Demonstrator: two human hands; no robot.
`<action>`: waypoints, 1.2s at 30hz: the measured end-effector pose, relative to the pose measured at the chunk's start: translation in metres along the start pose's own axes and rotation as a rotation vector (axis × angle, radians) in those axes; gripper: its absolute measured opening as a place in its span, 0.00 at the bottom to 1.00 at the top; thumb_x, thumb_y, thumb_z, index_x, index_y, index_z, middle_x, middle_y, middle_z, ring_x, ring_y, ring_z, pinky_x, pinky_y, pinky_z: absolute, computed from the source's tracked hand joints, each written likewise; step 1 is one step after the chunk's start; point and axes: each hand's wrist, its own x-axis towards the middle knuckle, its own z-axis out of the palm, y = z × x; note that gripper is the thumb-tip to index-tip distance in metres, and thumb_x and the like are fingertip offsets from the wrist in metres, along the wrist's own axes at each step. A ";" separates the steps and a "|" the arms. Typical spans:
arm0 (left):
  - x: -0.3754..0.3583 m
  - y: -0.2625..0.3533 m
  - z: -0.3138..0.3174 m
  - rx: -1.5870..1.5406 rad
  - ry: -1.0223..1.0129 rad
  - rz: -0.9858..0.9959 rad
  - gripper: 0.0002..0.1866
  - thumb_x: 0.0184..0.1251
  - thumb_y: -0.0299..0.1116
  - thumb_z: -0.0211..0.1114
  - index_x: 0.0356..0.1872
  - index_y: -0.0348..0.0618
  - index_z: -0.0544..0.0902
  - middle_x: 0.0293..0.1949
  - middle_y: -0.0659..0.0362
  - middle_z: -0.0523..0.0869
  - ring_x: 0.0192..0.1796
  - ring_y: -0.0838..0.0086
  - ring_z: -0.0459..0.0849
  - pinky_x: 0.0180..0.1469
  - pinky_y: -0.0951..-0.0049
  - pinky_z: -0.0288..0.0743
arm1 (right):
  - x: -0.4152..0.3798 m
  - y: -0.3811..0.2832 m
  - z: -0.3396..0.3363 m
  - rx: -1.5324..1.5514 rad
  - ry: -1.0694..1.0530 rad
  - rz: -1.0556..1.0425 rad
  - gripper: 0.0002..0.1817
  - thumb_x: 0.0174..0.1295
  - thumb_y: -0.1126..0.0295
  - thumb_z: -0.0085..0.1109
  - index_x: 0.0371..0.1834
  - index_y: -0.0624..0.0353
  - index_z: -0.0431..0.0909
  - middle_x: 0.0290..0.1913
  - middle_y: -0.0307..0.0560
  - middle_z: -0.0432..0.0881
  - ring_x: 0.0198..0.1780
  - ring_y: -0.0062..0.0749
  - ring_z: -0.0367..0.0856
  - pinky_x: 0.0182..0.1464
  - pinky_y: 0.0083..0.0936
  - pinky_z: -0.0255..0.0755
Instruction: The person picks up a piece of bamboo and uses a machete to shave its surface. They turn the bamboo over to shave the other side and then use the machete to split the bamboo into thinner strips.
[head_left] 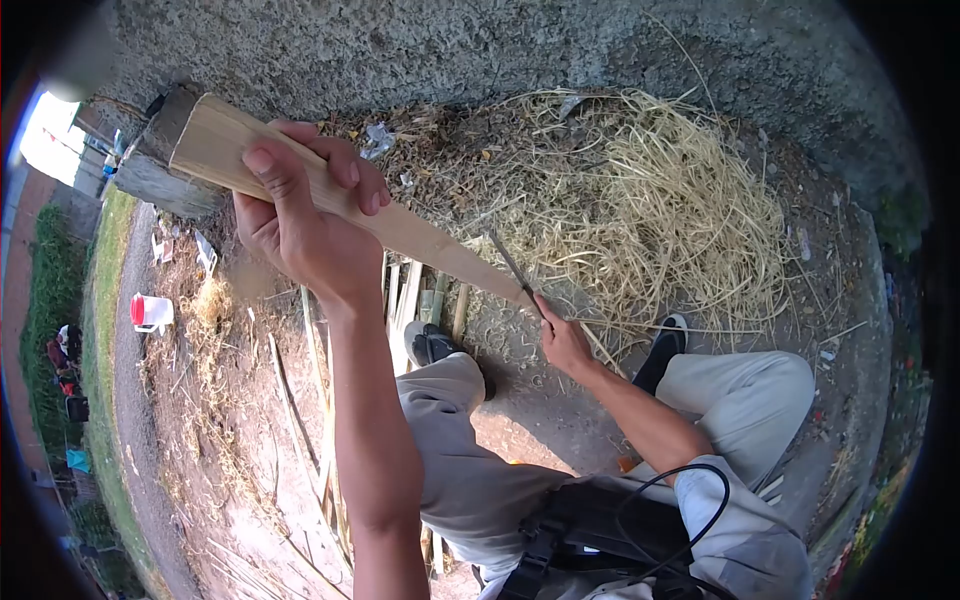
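Observation:
My left hand [300, 210] is wrapped around the wide upper end of a long tapering bamboo slat [420, 235], held up in front of me and slanting down to the right. My right hand [562, 340] grips the handle of a knife [512, 268], whose thin dark blade lies against the slat's narrow lower tip. My knees in light trousers and my black shoes [432, 345] are below the slat.
A big pile of pale bamboo shavings [660, 210] lies on the concrete ahead. Several split bamboo strips [405, 305] lie by my left foot. A wooden block [165, 160] stands at the upper left. A red and white cup [150, 312] sits on the dirt at the left.

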 end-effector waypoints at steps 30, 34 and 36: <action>0.001 -0.008 0.007 0.097 -0.019 0.013 0.17 0.80 0.47 0.53 0.44 0.40 0.74 0.22 0.54 0.73 0.16 0.72 0.69 0.19 0.71 0.66 | -0.009 0.047 0.009 -0.049 0.044 -0.066 0.33 0.68 0.73 0.51 0.77 0.38 0.62 0.23 0.64 0.80 0.27 0.61 0.82 0.30 0.51 0.73; 0.000 -0.008 0.006 0.095 -0.034 0.024 0.19 0.78 0.48 0.56 0.43 0.40 0.74 0.22 0.54 0.73 0.15 0.72 0.69 0.19 0.71 0.66 | -0.025 0.043 0.023 0.028 0.203 -0.255 0.34 0.67 0.73 0.51 0.78 0.42 0.60 0.23 0.64 0.80 0.26 0.60 0.81 0.29 0.50 0.72; -0.003 -0.005 0.008 0.091 -0.049 0.034 0.19 0.78 0.49 0.57 0.42 0.39 0.75 0.21 0.54 0.74 0.15 0.72 0.69 0.18 0.72 0.66 | -0.037 0.065 0.032 -0.071 0.056 -0.059 0.35 0.67 0.74 0.51 0.79 0.41 0.58 0.23 0.64 0.79 0.25 0.59 0.80 0.29 0.49 0.72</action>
